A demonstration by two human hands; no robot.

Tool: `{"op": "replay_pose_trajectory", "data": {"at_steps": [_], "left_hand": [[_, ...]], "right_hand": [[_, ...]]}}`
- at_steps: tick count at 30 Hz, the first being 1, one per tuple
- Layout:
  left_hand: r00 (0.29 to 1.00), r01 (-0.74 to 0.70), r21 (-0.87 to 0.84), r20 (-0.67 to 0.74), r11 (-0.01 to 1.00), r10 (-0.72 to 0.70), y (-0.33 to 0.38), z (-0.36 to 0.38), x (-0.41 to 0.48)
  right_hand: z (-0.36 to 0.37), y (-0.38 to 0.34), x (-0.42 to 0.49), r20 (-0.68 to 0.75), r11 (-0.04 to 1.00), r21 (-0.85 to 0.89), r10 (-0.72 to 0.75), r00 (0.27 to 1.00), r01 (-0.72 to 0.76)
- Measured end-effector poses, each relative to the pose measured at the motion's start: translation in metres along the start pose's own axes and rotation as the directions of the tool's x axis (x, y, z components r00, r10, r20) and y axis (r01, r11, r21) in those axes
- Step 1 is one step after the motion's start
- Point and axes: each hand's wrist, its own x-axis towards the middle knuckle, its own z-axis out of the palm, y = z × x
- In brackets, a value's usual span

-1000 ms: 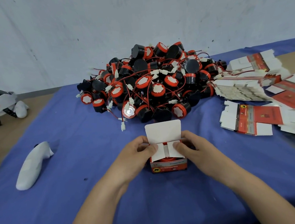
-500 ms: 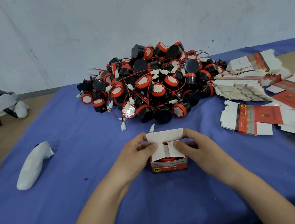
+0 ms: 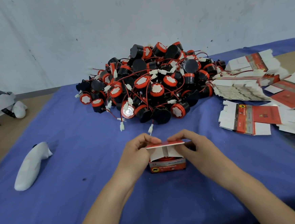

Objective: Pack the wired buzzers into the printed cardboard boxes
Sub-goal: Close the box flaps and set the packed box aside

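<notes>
Box (image 3: 167,165): upright on the table (image 3: 77,170) just in front of me, its top flap (image 3: 165,143) bent nearly level over the two side flaps (image 3: 164,152).
Buzzer (image 3: 165,158): red top showing inside the box.
Left hand (image 3: 137,153): my fingers curl around the box's left side, pinching the top flap.
Right hand (image 3: 195,147): curled likewise on the right, gripping the same flap.
Buzzer pile (image 3: 150,87): behind the box, apart.
Flat boxes (image 3: 249,119): to my right.

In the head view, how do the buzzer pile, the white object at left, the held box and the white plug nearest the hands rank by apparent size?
1. buzzer pile, clearly largest.
2. white object, longer than the box, though not by much.
3. box.
4. white plug, smallest.
</notes>
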Motion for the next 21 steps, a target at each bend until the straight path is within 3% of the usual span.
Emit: {"op": "replay_pose_trajectory", "data": {"at_steps": [10,17,21], "left_hand": [[0.967,-0.021,0.017,0.256,1.0,0.016,0.0,-0.028,-0.004],[0.954,-0.257,0.253,0.221,0.933,0.202,-0.011,-0.024,-0.011],[0.927,-0.37,0.355,0.206,0.859,0.315,-0.015,-0.023,-0.013]], "right_hand": [[-0.01,0.004,-0.003,0.105,0.998,-0.061,0.022,0.994,-0.016],[-0.016,0.006,-0.007,0.168,1.0,0.004,-0.005,0.986,0.004],[-0.014,0.007,-0.008,0.172,0.984,-0.134,-0.092,0.981,0.116]]}}
